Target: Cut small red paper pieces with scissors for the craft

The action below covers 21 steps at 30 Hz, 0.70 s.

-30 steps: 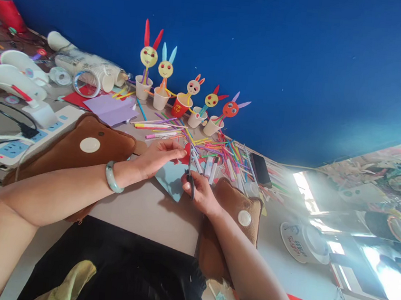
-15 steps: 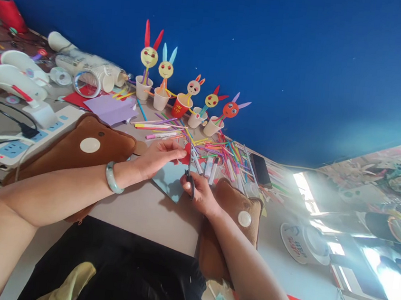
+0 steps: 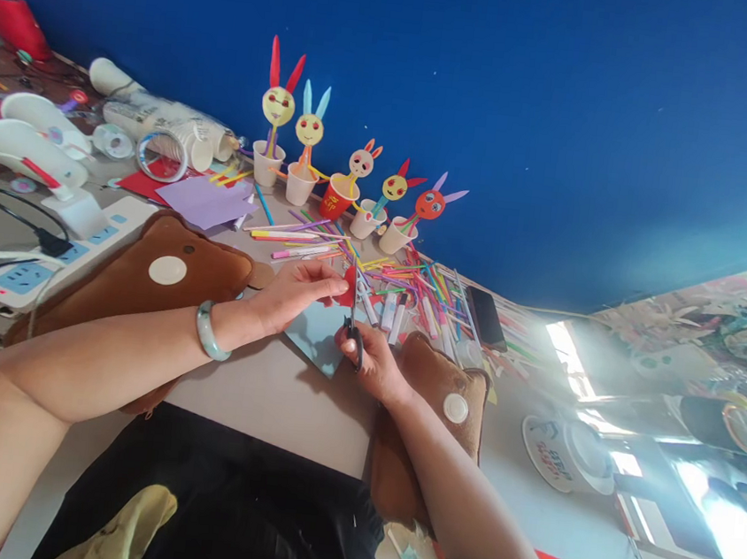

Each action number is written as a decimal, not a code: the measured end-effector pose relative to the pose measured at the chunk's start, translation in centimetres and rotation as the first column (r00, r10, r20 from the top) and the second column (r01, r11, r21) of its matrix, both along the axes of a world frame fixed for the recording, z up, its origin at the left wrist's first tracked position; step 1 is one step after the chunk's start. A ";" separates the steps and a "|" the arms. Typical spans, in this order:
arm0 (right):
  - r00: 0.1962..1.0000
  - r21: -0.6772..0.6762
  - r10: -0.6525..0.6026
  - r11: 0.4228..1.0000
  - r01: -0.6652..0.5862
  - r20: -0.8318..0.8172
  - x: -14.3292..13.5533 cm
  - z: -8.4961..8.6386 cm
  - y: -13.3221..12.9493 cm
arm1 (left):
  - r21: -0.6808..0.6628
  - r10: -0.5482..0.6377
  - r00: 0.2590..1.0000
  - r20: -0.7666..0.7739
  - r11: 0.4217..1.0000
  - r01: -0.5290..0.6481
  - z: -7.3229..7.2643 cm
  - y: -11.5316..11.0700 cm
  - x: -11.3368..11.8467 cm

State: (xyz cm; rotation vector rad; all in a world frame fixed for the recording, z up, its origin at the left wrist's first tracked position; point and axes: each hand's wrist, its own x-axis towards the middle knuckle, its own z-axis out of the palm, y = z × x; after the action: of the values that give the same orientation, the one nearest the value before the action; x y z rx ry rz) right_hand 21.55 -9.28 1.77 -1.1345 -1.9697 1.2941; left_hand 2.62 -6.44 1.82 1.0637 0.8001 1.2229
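My left hand (image 3: 302, 292), a pale bangle on its wrist, pinches a small piece of red paper (image 3: 348, 286) between thumb and fingertips. Closed round the black handles of a pair of scissors (image 3: 354, 341) is my right hand (image 3: 373, 359). The blades point up and away, right beside the red piece; whether they touch it I cannot tell. Under both hands lies a sheet of light blue paper (image 3: 315, 334) on the table. Brown cushions, one on the left (image 3: 126, 280) and one on the right (image 3: 442, 393), lie beneath or beside my forearms.
Several rabbit-faced figures in paper cups (image 3: 300, 185) line the blue wall. Coloured sticks and pens (image 3: 405, 287) are strewn before them, with a phone (image 3: 486, 318) to their right. Purple paper (image 3: 205, 201) and a power strip (image 3: 34, 266) are left; a white bowl (image 3: 548, 453) is right.
Almost nothing differs. Both hands stay in place with the red paper and the scissors; the scissors' handles have shifted very slightly.
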 end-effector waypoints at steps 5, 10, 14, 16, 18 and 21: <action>1.000 0.021 0.002 1.000 -0.002 0.012 0.0 -0.2 0.0 | 0.002 -0.003 1.000 -0.011 1.000 0.003 -0.2 0.2 -0.1; 1.000 0.020 0.001 1.000 -0.001 0.007 0.1 -0.1 0.1 | 0.034 -0.010 1.000 -0.002 0.999 0.010 0.0 0.0 -0.1; 1.000 0.013 0.005 1.000 -0.005 0.012 0.0 -0.1 0.1 | 0.025 -0.008 1.000 -0.010 1.000 0.008 0.3 -0.1 -0.1; 1.000 0.011 0.003 1.000 -0.003 0.004 0.0 0.0 0.1 | 0.018 -0.005 1.000 -0.008 1.000 0.006 0.3 -0.2 -0.1; 1.000 0.009 0.008 1.000 -0.008 -0.004 0.0 0.1 0.0 | 0.018 -0.006 1.000 0.002 1.000 0.006 0.3 -0.2 0.0; 1.000 0.012 0.017 1.000 -0.017 -0.001 0.0 0.2 -0.1 | 0.021 -0.011 1.000 0.012 1.000 0.011 0.0 -0.1 0.0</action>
State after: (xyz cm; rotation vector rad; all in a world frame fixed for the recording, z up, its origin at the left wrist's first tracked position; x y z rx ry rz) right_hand 21.55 -9.36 2.01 -1.1138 -1.9880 1.2900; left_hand 2.61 -6.53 1.82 1.0755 0.7725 1.2302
